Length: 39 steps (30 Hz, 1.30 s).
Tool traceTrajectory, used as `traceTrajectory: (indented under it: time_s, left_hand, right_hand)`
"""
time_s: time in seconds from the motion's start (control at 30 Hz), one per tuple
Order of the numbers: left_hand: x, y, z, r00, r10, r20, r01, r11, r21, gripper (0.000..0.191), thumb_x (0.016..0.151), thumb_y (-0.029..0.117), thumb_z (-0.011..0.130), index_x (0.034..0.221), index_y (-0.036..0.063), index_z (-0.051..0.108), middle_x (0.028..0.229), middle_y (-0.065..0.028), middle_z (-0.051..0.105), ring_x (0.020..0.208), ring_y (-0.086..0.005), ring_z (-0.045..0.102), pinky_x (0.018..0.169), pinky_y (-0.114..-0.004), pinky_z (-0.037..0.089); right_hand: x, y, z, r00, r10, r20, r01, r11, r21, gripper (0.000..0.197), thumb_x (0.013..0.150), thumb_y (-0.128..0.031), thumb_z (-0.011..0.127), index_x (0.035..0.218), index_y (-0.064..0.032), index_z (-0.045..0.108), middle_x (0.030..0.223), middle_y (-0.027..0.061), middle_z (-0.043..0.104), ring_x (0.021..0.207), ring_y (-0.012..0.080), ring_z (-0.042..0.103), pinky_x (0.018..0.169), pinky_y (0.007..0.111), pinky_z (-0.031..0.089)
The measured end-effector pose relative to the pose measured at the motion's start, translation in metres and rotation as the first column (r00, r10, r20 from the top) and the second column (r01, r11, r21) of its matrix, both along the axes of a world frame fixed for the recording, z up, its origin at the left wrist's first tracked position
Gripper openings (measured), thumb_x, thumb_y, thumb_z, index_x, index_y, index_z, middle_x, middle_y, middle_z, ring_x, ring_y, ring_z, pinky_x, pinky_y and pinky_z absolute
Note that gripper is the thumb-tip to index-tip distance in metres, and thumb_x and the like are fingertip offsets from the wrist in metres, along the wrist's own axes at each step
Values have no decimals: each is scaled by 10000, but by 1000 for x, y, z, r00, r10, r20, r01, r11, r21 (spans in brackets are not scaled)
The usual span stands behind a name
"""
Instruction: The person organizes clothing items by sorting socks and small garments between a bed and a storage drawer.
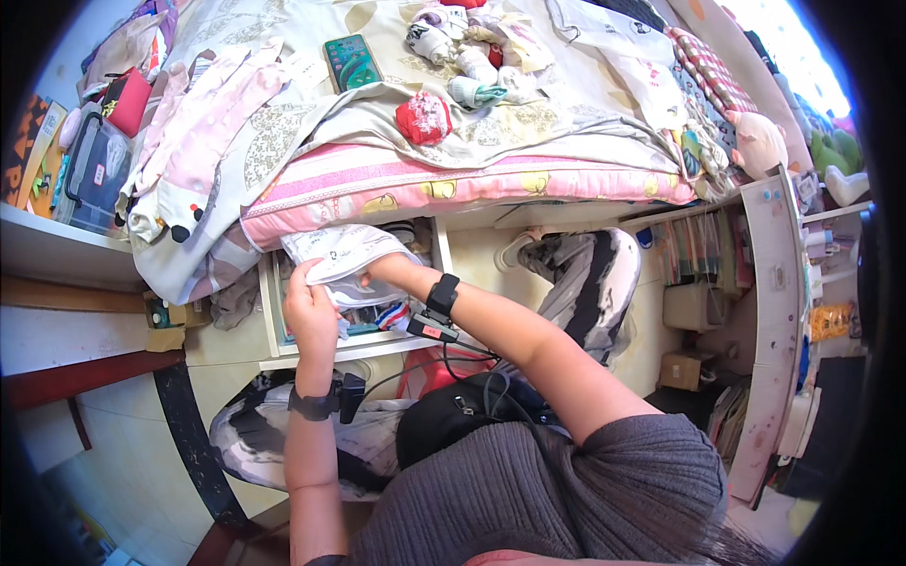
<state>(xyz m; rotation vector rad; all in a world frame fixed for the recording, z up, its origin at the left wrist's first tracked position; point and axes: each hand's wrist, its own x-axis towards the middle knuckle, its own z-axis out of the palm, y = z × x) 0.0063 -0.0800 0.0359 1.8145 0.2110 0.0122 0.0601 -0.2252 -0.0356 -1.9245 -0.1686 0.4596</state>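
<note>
A white printed plastic bag (pixel 343 247) is spread over a pulled-out drawer (pixel 386 347) under the bed. My left hand (pixel 310 304) pinches the bag's near left edge between thumb and fingers. From the right, my right hand (pixel 391 272) reaches in at the bag's opening. The bag covers part of that hand, so its grip and anything in it are hidden. Below the hands, a white sock with red and blue stripes (pixel 393 316) lies in the drawer among other small items. Dark striped fabric (pixel 401 230) shows at the drawer's far end.
On the bed above are a red-and-white bundle (pixel 423 118), several rolled socks (pixel 476 64), a phone (pixel 352 64) and pink clothing (pixel 205 134). The mattress edge (pixel 467 185) overhangs the drawer. A cardboard box (pixel 166 322) stands left; a red stool (pixel 432 371) is beneath my arms.
</note>
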Motion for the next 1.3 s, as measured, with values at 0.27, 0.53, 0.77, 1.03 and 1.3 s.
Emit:
traceTrajectory:
  time_s: [0.27, 0.53, 0.77, 1.03, 1.3]
  left_hand:
    - [10, 0, -8, 995, -94, -22, 96, 982, 160, 228, 789, -25, 473, 1009, 16, 517, 672, -101, 560, 484, -142, 548, 415, -283, 423]
    - [14, 13, -1, 984, -151, -95, 131, 973, -192, 106, 836, -1, 512, 931, 44, 513, 662, -5, 523, 464, -28, 454, 391, -178, 365]
    - [17, 17, -1, 979, -187, -77, 180, 980, -87, 118, 855, 34, 494, 958, 47, 551, 624, 7, 519, 442, -23, 437, 383, -178, 348]
    - [21, 20, -1, 994, -105, 4, 105, 993, -61, 110, 861, 56, 500, 950, 50, 564, 567, 25, 485, 421, -20, 411, 367, -188, 302]
    - [25, 30, 10, 999, -38, -2, 38, 999, 21, 53, 834, 58, 547, 879, 31, 556, 566, 20, 497, 423, -21, 417, 371, -191, 319]
  right_hand:
    - [-7, -8, -38, 932, 344, 113, -149, 648, -746, 266, 771, -196, 532, 928, -3, 625, 946, 189, 622, 864, 287, 619, 742, 370, 494]
    - [-11, 3, 31, 736, 568, 368, -257, 738, -625, 283, 629, -186, 653, 894, -88, 629, 970, 123, 599, 911, 283, 579, 769, 372, 466]
    - [-34, 15, -25, 559, 692, 457, -442, 715, -542, 164, 706, -146, 530, 783, -48, 636, 867, 75, 596, 846, 249, 555, 737, 378, 454]
    - [-7, -9, 53, 639, 741, 207, -705, 672, -228, 236, 756, -113, 521, 955, -72, 642, 886, 143, 642, 803, 283, 606, 748, 370, 463]
    - [96, -107, 116, 394, 434, 810, 561, 584, -586, 327, 734, -118, 513, 1055, -159, 553, 1150, 82, 510, 1065, 299, 462, 841, 451, 380]
